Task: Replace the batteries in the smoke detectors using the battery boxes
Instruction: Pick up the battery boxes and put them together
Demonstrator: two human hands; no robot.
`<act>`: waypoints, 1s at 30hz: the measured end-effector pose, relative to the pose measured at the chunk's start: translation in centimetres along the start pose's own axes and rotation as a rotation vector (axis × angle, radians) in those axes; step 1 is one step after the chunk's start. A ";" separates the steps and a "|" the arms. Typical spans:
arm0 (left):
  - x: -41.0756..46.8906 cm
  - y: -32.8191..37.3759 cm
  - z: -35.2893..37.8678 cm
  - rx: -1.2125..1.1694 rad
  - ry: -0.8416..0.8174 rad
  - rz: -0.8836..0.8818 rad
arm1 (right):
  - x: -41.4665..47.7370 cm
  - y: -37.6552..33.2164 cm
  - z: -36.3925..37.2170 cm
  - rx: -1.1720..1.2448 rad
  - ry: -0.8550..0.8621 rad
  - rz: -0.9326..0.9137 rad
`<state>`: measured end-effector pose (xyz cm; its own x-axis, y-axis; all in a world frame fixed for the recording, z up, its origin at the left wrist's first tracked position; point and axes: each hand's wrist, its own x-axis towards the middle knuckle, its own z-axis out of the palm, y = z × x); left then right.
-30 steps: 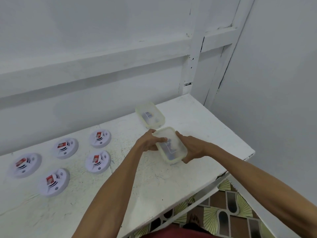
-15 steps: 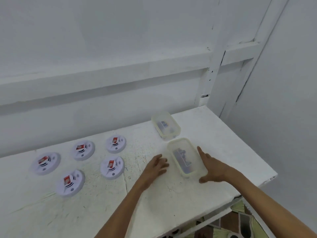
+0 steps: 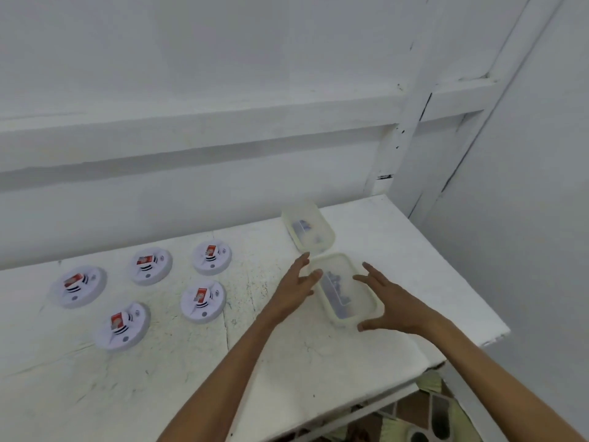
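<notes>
Translucent plastic, pale at the rim, the nearer battery box [image 3: 342,290] lies toward the right end of the white table [image 3: 287,362], with a second battery box [image 3: 307,229] just beyond it; dark batteries show dimly inside both. The left hand [image 3: 294,287] and right hand [image 3: 387,303] flank the nearer box, fingers straight and spread, gripping nothing. Whether they touch its rim cannot be told. The step looks like opening it: best to steady one long side and lift any lid at a corner, gently, lest batteries scatter. Five smoke detectors [image 3: 203,302] lie well apart to the left.
</notes>
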<state>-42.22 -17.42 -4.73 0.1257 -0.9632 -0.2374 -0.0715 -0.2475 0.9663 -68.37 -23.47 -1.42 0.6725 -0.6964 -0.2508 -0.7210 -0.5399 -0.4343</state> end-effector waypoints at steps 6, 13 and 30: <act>2.8 0.1 0.4 0.278 -0.002 0.071 | 0.9 0.3 0.3 -0.251 0.047 -0.178; 3.6 0.1 0.0 0.289 -0.037 0.054 | 0.9 0.9 1.8 -0.389 0.091 -0.206; 3.2 0.4 1.2 0.007 -0.093 -0.070 | 1.0 -0.8 2.2 0.266 0.073 0.059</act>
<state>-43.00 -20.69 -5.24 0.0386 -0.9490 -0.3130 -0.0727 -0.3151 0.9463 -66.75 -22.75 -3.25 0.6095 -0.7606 -0.2235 -0.6832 -0.3609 -0.6348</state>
